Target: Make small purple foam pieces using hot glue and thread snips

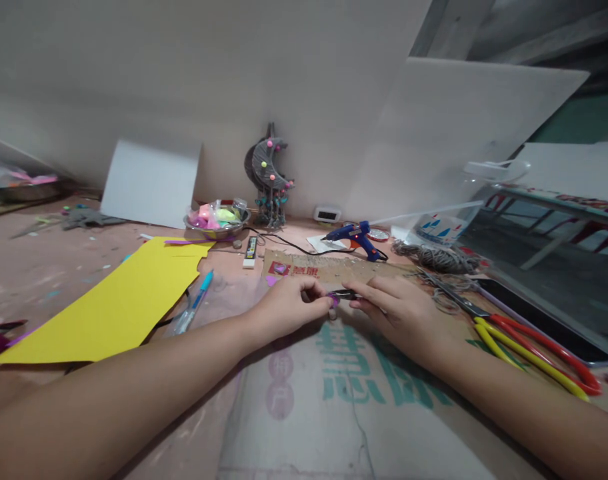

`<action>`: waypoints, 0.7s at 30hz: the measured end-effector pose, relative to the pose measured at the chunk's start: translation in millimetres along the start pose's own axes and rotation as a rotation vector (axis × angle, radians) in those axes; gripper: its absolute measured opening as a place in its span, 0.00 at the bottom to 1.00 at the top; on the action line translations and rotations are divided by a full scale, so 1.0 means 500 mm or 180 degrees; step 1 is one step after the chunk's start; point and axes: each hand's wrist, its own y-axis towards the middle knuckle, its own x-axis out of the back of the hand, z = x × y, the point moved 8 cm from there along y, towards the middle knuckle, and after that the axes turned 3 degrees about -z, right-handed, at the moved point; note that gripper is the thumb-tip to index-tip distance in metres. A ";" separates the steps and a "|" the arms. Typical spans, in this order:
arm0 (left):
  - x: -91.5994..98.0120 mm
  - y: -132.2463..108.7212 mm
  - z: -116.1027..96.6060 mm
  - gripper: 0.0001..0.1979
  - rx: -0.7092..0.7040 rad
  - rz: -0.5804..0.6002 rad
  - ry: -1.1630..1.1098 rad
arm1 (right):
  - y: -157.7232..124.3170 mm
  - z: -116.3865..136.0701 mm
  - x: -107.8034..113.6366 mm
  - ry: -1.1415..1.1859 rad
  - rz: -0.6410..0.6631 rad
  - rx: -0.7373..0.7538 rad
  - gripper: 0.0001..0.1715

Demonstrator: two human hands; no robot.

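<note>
My left hand (pixel 291 305) is closed, pinching a small purple piece (pixel 335 301) between thumb and fingertips. Facing it, my right hand (pixel 397 307) grips a small dark pointed tool (pixel 345 294), whose tip meets the purple piece; its exact kind is hard to make out. Both hands are just above a cardboard sheet (pixel 304 427) printed with green and red characters. Just beyond the left hand, a few purple scraps (pixel 273 280) lie on the cardboard. A tiny roundish bit (pixel 333 315) shows under the fingertips.
Yellow paper (pixel 119 300) and a blue-capped pen (pixel 197 300) lie left. Behind are a bowl of colored packets (pixel 217 220), a crescent-moon ornament (pixel 269 167) and a blue glue gun (pixel 357 237) with a cord. Scissors (pixel 529 347), grey yarn (pixel 437 257) and a phone (pixel 544 320) lie right.
</note>
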 end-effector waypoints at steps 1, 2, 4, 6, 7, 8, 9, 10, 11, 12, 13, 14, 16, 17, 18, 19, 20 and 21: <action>0.000 0.000 -0.001 0.09 -0.0014 -0.0002 0.0021 | 0.000 0.000 0.000 0.0021 0.0004 0.0002 0.15; 0.000 0.000 -0.001 0.09 -0.0031 -0.0001 0.0033 | -0.001 0.000 -0.001 0.0050 0.0011 0.0003 0.15; 0.000 0.000 -0.003 0.10 -0.0064 0.0010 0.0032 | -0.001 0.001 -0.001 0.0089 0.0024 0.0033 0.15; -0.001 0.000 -0.003 0.10 -0.0085 0.0033 0.0010 | -0.001 0.003 -0.001 0.0104 0.0028 0.0076 0.15; -0.002 0.000 -0.002 0.11 -0.0084 0.0045 0.0001 | -0.001 0.003 0.000 0.0104 0.0016 0.0098 0.14; -0.003 -0.001 -0.002 0.11 -0.0078 0.0053 -0.0006 | 0.000 0.004 0.001 0.0098 -0.0001 0.0115 0.14; -0.003 -0.001 -0.001 0.11 -0.0068 0.0062 -0.0006 | 0.000 0.004 0.003 0.0097 -0.0017 0.0130 0.14; -0.003 -0.002 0.000 0.11 -0.0055 0.0067 -0.0001 | 0.000 0.004 0.004 0.0097 -0.0039 0.0141 0.14; -0.004 -0.002 0.000 0.10 -0.0040 0.0073 0.0007 | 0.001 0.005 0.005 0.0102 -0.0057 0.0153 0.14; -0.004 -0.002 0.000 0.10 -0.0029 0.0076 0.0020 | 0.001 0.005 0.006 0.0110 -0.0062 0.0161 0.14; -0.004 -0.002 -0.001 0.10 -0.0026 0.0079 0.0039 | 0.002 0.005 0.006 0.0119 -0.0061 0.0161 0.14; -0.004 -0.002 -0.001 0.10 -0.0026 0.0083 0.0054 | 0.002 0.004 0.006 0.0126 -0.0055 0.0159 0.14; -0.004 -0.002 -0.002 0.11 -0.0028 0.0099 0.0073 | 0.003 0.005 0.005 0.0117 -0.0053 0.0165 0.14; -0.005 -0.002 -0.002 0.11 -0.0026 0.0106 0.0078 | 0.004 0.005 0.005 0.0104 -0.0057 0.0172 0.14; -0.005 -0.002 -0.001 0.11 -0.0022 0.0109 0.0080 | 0.004 0.005 0.005 0.0092 -0.0070 0.0183 0.14; -0.005 -0.002 0.000 0.11 -0.0019 0.0110 0.0078 | 0.005 0.006 0.006 0.0085 -0.0080 0.0193 0.14; -0.005 -0.002 0.001 0.11 -0.0020 0.0105 0.0076 | 0.005 0.006 0.006 0.0083 -0.0079 0.0203 0.14; -0.006 -0.002 0.002 0.11 -0.0024 0.0098 0.0073 | 0.005 0.006 0.005 0.0089 -0.0069 0.0207 0.13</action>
